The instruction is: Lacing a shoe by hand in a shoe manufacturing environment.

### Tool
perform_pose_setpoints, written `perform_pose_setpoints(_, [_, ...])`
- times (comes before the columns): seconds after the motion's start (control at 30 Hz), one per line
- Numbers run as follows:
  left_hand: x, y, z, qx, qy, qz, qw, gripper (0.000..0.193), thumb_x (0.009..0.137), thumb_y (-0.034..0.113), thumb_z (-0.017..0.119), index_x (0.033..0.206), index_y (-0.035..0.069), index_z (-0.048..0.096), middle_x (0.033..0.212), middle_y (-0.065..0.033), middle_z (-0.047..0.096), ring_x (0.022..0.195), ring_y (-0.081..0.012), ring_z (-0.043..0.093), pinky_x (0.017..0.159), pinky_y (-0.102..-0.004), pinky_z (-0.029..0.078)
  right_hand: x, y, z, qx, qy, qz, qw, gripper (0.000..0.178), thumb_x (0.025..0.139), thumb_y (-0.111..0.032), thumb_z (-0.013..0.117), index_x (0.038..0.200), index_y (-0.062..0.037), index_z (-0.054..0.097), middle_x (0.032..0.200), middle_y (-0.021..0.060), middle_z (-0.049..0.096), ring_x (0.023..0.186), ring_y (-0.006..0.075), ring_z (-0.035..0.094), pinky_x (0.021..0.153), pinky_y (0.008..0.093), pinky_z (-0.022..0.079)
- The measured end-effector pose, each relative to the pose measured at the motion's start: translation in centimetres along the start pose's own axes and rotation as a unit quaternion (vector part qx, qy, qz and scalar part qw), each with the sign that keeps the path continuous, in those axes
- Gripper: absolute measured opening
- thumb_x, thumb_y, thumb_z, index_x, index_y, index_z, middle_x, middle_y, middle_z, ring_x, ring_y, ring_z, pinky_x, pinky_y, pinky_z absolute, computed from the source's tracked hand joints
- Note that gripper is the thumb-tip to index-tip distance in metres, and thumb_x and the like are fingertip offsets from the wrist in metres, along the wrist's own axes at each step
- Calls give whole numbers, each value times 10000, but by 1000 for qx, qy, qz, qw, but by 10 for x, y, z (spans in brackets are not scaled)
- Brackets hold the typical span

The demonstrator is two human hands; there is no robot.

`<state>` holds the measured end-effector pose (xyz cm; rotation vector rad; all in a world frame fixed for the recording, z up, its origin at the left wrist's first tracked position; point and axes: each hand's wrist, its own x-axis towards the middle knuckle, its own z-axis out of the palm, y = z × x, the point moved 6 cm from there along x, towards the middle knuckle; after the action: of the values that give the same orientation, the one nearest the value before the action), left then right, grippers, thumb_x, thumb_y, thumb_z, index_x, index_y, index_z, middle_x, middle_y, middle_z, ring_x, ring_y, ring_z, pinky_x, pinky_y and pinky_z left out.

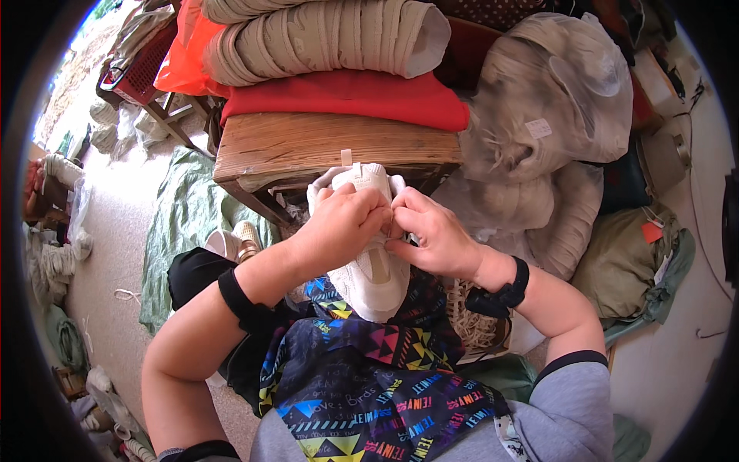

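Observation:
A cream-white sneaker upper (371,289) rests over my lap, toe toward me, its tongue and pull loop near the wooden table. My left hand (348,219) is closed over the lacing area, fingertips pinched together. From the other side my right hand (437,235) meets it, thumb and forefinger in a pinch. The fingertips of both hands nearly touch above the upper; what they pinch is too small and covered to make out. Dark bands circle both forearms. Below lies a patterned, colourful apron (385,377) across my lap.
Ahead stands a wooden table (323,142) with a red cloth (346,100) and nested shoe uppers (331,42) on it. Clear plastic bags of uppers (539,115) fill the right. White laces (468,319) lie beside my right forearm. A green sheet (181,223) covers floor at left.

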<state>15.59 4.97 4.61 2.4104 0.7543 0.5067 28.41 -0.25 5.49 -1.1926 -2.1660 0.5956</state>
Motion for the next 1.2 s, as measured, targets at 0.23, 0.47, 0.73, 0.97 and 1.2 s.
perform_pose_setpoints(0.23, [-5, -1, -1, -204, 39, -73, 976, 195, 799, 45, 674, 931, 34, 530, 827, -89, 685, 775, -189, 649, 724, -323, 501, -4, -14, -5, -147, 41, -62, 986, 319, 697, -154, 758, 912, -31, 558, 1001, 88, 529, 938, 291, 556, 778, 385, 496])
perform_pose_setpoints(0.47, [5, -9, 5, -185, 30, -105, 977, 272, 757, -10, 721, 904, 23, 494, 798, -41, 644, 753, -73, 598, 654, -229, 484, -3, -7, -5, -106, 21, -34, 994, 306, 685, -129, 770, 880, -31, 555, 1032, 93, 531, 955, 297, 557, 792, 384, 499])
perform_pose_setpoints(0.73, [11, -28, -26, -368, 103, -132, 915, 239, 823, -20, 697, 885, 35, 473, 823, 0, 592, 789, -72, 578, 705, -221, 472, 2, 0, -4, 53, -60, 54, 995, 206, 756, -50, 744, 883, -32, 583, 1016, 87, 532, 926, 268, 580, 796, 353, 484])
perform_pose_setpoints(0.97, [-14, -5, -32, -86, 172, -25, 981, 122, 808, 116, 704, 928, 94, 693, 884, -25, 605, 874, -193, 547, 750, -323, 441, 3, -3, 0, -16, -53, 99, 994, 213, 752, -41, 739, 882, -31, 570, 1002, 84, 528, 898, 251, 590, 758, 340, 489])
perform_pose_setpoints(1.2, [-8, 16, -9, 78, 101, 10, 992, 133, 727, 166, 727, 860, 166, 736, 916, -38, 520, 999, -261, 483, 919, -425, 364, -4, -4, 1, -58, -1, 37, 998, 199, 730, -78, 712, 834, -60, 543, 985, 75, 529, 926, 302, 585, 754, 398, 497])
